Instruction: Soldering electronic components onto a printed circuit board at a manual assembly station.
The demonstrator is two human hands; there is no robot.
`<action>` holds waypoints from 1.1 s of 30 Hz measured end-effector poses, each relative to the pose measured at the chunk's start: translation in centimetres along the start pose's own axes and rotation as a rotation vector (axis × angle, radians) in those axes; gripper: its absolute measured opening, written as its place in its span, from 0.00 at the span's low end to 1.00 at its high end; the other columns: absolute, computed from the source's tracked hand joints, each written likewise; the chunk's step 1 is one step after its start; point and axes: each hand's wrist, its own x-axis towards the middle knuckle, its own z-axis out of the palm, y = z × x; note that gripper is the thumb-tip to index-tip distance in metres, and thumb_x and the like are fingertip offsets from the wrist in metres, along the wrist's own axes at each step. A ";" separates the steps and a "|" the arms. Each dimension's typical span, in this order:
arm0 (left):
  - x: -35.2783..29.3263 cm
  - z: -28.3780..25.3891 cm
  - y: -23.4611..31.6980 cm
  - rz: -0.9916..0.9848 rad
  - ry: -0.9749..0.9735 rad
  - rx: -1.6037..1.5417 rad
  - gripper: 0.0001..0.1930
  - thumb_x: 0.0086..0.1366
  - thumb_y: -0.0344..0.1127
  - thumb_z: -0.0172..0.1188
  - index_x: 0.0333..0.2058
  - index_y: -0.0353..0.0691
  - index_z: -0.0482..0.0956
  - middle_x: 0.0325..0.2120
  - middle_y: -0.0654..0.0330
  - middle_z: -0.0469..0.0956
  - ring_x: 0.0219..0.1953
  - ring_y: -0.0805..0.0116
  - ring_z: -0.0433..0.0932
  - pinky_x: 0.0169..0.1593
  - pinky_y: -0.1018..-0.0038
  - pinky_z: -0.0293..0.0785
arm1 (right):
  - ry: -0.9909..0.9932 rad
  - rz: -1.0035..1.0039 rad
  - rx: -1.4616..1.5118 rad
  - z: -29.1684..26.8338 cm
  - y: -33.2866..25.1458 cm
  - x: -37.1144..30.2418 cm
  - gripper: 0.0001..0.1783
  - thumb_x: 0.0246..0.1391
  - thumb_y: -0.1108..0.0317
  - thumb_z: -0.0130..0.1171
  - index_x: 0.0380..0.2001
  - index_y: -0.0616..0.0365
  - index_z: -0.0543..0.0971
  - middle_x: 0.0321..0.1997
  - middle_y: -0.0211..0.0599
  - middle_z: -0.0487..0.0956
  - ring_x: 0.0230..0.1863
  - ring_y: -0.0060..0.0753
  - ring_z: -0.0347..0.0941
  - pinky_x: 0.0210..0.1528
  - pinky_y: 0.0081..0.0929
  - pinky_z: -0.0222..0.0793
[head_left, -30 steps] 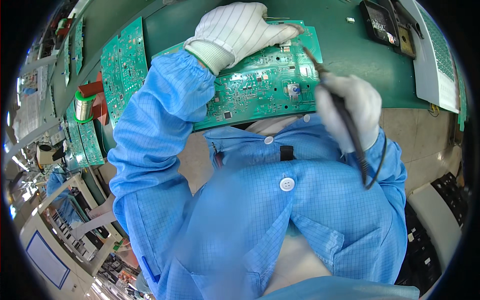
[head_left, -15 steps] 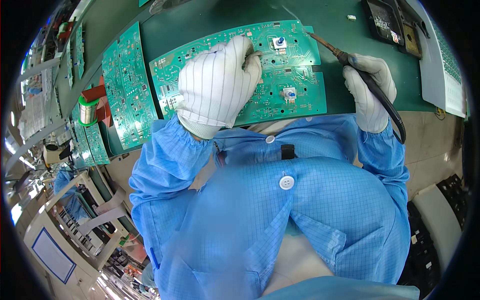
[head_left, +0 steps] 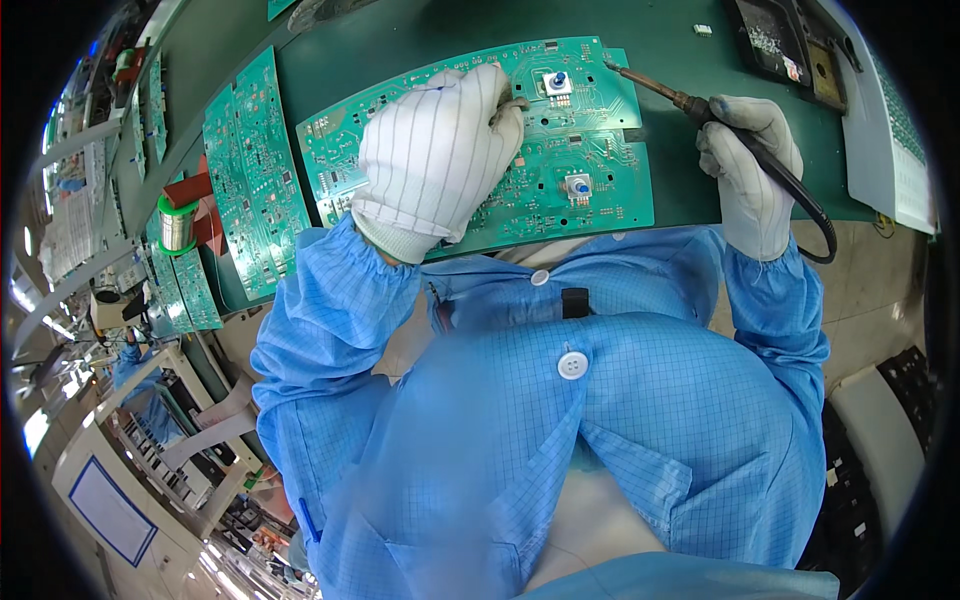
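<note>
A wide green circuit board (head_left: pixel 610 150) lies in front of me, with two white square parts carrying blue shafts: an upper rotary part (head_left: pixel 557 84) and a lower rotary part (head_left: pixel 578 187). My left hand (head_left: pixel 440 150), in a white striped glove, rests over the board's left half. Its thumb and fingers are closed together near the upper part; what they may pinch is hidden. My right hand (head_left: pixel 755 170), gloved too, grips a soldering iron (head_left: pixel 692 104) by its black handle. The iron's thin brown tip points left, at the board's upper right corner.
More circuit boards (head_left: pixel 255 165) lie to the left, beside a green-rimmed solder wire spool (head_left: pixel 177 228). A black tray (head_left: pixel 770 45) with solder scraps stands at the upper right, near a small white part (head_left: pixel 703 31). A white panel (head_left: pixel 885 150) borders the green bench's right side.
My right hand has shifted a little to the right, and the iron's tip has moved slightly left and up. The wisp of smoke near the tip no longer shows. My left hand has barely moved.
</note>
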 end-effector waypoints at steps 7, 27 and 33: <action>0.7 0.3 0.6 -0.006 -0.101 0.023 0.07 0.61 0.38 0.61 0.31 0.43 0.75 0.22 0.56 0.77 0.24 0.59 0.80 0.27 0.66 0.78 | -0.333 -0.211 0.011 -2.8 0.9 1.9 0.08 0.53 0.76 0.62 0.38 0.61 0.81 0.36 0.37 0.80 0.37 0.26 0.76 0.39 0.24 0.70; 2.0 -1.0 0.3 -0.049 -0.322 -0.168 0.07 0.65 0.35 0.58 0.39 0.41 0.78 0.33 0.52 0.82 0.36 0.51 0.82 0.40 0.63 0.78 | -0.503 -0.454 -0.349 -3.0 -1.3 2.0 0.08 0.49 0.73 0.67 0.34 0.58 0.80 0.35 0.39 0.83 0.41 0.44 0.79 0.45 0.37 0.73; 2.4 -0.5 0.1 0.045 -0.233 -0.250 0.06 0.64 0.36 0.60 0.35 0.42 0.76 0.25 0.51 0.80 0.29 0.50 0.81 0.33 0.60 0.76 | -0.508 -0.526 -0.377 -3.3 -0.9 1.8 0.08 0.50 0.70 0.68 0.36 0.54 0.82 0.37 0.35 0.84 0.42 0.41 0.79 0.45 0.36 0.74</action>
